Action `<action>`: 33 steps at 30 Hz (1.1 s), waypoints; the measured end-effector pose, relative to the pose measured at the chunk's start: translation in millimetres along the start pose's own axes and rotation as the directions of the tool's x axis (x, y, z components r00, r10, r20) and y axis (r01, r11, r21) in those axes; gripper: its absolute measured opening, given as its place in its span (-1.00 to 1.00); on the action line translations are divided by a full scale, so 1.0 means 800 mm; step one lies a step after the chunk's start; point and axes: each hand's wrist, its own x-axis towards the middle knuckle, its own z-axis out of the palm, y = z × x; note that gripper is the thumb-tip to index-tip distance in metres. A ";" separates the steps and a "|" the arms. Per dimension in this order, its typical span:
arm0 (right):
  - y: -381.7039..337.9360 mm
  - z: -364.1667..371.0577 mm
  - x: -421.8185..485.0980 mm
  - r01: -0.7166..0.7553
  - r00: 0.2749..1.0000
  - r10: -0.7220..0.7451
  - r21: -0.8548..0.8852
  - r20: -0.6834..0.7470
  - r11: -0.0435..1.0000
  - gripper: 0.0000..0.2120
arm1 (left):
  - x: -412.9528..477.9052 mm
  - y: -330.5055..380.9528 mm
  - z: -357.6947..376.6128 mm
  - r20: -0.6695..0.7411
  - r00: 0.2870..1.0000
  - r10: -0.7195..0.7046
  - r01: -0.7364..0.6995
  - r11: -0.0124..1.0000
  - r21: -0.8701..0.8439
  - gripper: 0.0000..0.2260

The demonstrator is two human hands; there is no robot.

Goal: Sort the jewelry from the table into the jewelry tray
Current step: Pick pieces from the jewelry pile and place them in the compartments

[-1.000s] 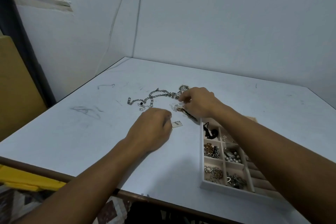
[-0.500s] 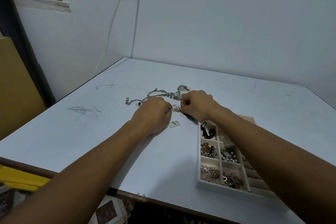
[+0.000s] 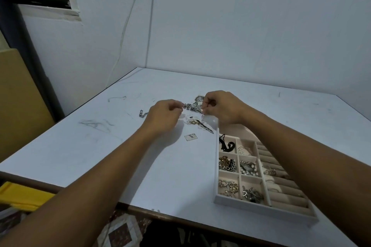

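Jewelry tangle (image 3: pixel 194 106) beside tray (image 3: pixel 216 158), small card (image 3: pixel 191 137)

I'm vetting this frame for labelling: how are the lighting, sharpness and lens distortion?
Head view: dim, bluish light; soft shadow beneath the left hand on the table; the silver chain between the hands is smeared; a translucent blur hangs below the right hand; wide-angle stretch at the frame's corners.

- table (image 3: pixel 112 158): smooth matt white top, kinda scuffed, with a brown wood-looking edge
- jewelry tray (image 3: pixel 261 209): matt, soft cloth-looking cream lining
- chain (image 3: pixel 143 114): shiny silver metal
- tray chains (image 3: pixel 226 163): glossy gold and silver metal
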 end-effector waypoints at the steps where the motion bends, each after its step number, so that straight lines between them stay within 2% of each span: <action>1: -0.001 -0.004 -0.001 0.003 1.000 -0.003 0.019 -0.001 1.000 -0.94 | 0.001 0.004 -0.001 0.009 0.999 -0.052 0.053 0.989 -0.140 -0.81; 3: -0.003 -0.011 -0.002 0.009 1.000 -0.009 0.046 -0.002 0.999 -0.92 | 0.004 0.011 -0.001 0.050 0.989 -0.137 0.145 0.929 -0.342 -0.83; 6: -0.010 -0.022 -0.006 0.031 1.000 -0.030 0.056 -0.007 0.998 -0.89 | 0.005 0.023 0.005 0.130 0.968 -0.217 0.253 0.820 -0.513 -0.77; 10: -0.017 -0.035 -0.011 0.043 0.999 -0.042 0.053 -0.007 0.998 -0.91 | 0.001 0.031 0.019 0.191 0.952 -0.239 0.306 0.756 -0.578 -0.70; 16: -0.021 -0.044 -0.021 0.058 0.998 -0.058 0.043 -0.018 0.997 -0.92 | -0.007 0.044 0.029 0.335 0.921 -0.199 0.381 0.639 -0.668 -0.59; 23: -0.022 -0.049 -0.048 0.074 0.997 -0.074 0.043 -0.011 0.996 -0.86 | -0.024 0.058 0.030 0.374 0.915 -0.148 0.372 0.664 -0.648 -0.60; 33: -0.025 -0.046 -0.101 0.080 0.996 -0.079 0.028 -0.045 0.996 -0.92 | -0.064 0.072 0.028 0.475 0.873 -0.111 0.401 0.718 -0.569 -0.65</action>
